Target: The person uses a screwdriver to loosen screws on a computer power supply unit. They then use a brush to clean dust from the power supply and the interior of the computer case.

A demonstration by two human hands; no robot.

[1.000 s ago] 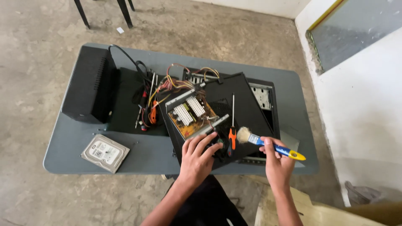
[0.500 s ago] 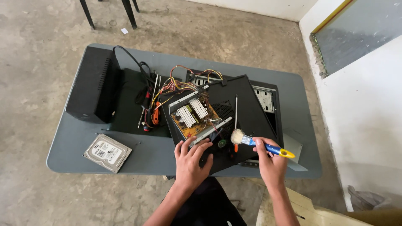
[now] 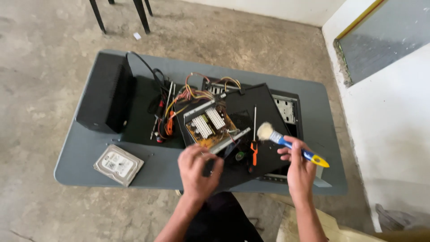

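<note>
Our right hand (image 3: pixel 299 169) grasps a brush (image 3: pixel 289 143); our left hand (image 3: pixel 197 170) grips the near edge of the opened power supply (image 3: pixel 214 127).

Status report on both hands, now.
Left hand gripping the opened power supply. Right hand holding brush above black panel. Screwdriver lying between the hands.

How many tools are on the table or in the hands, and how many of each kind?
Brush, held in the right hand: 1
Screwdrivers: 2, one lying by the brush, one among the wires
Total: 3
</note>
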